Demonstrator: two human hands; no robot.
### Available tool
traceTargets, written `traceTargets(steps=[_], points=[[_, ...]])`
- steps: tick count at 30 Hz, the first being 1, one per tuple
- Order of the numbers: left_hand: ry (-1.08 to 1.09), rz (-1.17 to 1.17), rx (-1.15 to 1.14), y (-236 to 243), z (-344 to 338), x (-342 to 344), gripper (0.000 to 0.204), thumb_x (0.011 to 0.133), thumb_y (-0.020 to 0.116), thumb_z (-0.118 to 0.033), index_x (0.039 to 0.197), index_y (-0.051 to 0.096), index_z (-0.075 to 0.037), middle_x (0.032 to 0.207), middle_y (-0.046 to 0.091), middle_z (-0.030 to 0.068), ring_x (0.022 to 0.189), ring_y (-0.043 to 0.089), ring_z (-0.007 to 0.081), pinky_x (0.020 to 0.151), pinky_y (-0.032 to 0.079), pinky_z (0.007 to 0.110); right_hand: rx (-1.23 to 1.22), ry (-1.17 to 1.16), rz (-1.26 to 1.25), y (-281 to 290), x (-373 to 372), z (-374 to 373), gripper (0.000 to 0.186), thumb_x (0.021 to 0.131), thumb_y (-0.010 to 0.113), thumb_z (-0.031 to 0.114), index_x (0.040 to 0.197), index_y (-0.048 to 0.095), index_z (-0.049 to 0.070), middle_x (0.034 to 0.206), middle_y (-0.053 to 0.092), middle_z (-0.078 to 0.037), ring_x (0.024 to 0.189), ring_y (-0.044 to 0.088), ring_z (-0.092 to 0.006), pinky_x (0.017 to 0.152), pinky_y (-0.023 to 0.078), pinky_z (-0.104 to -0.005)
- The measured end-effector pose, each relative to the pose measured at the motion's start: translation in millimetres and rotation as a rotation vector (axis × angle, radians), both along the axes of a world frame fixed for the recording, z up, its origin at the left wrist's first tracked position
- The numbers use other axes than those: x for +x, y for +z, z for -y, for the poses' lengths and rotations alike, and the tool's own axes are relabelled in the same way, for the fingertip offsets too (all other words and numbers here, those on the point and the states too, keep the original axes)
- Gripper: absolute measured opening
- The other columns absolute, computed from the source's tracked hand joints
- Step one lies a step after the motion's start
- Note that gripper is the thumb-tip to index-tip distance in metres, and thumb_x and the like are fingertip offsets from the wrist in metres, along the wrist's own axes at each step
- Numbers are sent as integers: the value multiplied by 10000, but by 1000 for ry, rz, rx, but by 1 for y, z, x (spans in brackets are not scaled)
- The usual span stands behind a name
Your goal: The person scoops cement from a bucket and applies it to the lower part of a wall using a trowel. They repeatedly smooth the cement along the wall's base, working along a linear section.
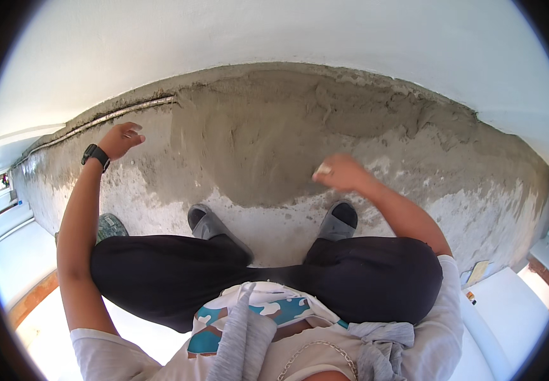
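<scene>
Wet grey mortar [258,136] is spread in a broad patch over the concrete floor along the foot of the white wall. My right hand [349,174] is over the near right part of this patch, closed around a small pale thing that I cannot make out. Whether that thing touches the mortar is hidden by the hand. On the left, my left hand [120,140] hovers near the patch's left edge. Its fingers are loosely bent and apart, their tips whitish, and no held thing shows.
A thin pipe [106,117] runs along the wall's foot on the left. Rougher, lumpy mortar [376,108] lies at the back right. My grey sandals [214,228] are just short of the mortar's near edge. A dark green rounded thing [112,227] stands beside my left knee.
</scene>
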State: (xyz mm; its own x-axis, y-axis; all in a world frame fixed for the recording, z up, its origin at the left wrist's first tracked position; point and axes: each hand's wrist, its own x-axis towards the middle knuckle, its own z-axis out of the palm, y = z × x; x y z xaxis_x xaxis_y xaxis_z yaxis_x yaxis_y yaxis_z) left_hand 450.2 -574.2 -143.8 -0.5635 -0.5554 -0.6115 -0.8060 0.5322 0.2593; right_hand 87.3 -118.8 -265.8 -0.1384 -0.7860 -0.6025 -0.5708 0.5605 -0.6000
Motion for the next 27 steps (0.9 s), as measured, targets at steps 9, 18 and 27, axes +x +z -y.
traceTargets(steps=[9,18,27], points=[[-4,98,-20,4,-1,4,536,900,736,-362,1270,627,9,1107,716,225,1033,698,307,902,535,399,-108,211,149,-1,70,14,437,846,690,390,961,728,-30,901,706,-259,899,685,-433,831,547,-479],[-18,57,-10,-4,1,0,517,903,735,-347,1263,630,10,1081,725,203,992,702,280,888,537,384,3,-246,44,1,1,22,394,861,680,355,913,731,-32,840,702,-252,817,695,-406,751,542,-472],[-1,74,-14,-2,-3,-25,533,892,742,-351,1262,627,16,1084,723,208,1022,699,289,880,543,395,10,221,231,-10,63,-35,471,812,711,457,916,748,-2,854,708,-257,885,694,-411,812,527,-498]])
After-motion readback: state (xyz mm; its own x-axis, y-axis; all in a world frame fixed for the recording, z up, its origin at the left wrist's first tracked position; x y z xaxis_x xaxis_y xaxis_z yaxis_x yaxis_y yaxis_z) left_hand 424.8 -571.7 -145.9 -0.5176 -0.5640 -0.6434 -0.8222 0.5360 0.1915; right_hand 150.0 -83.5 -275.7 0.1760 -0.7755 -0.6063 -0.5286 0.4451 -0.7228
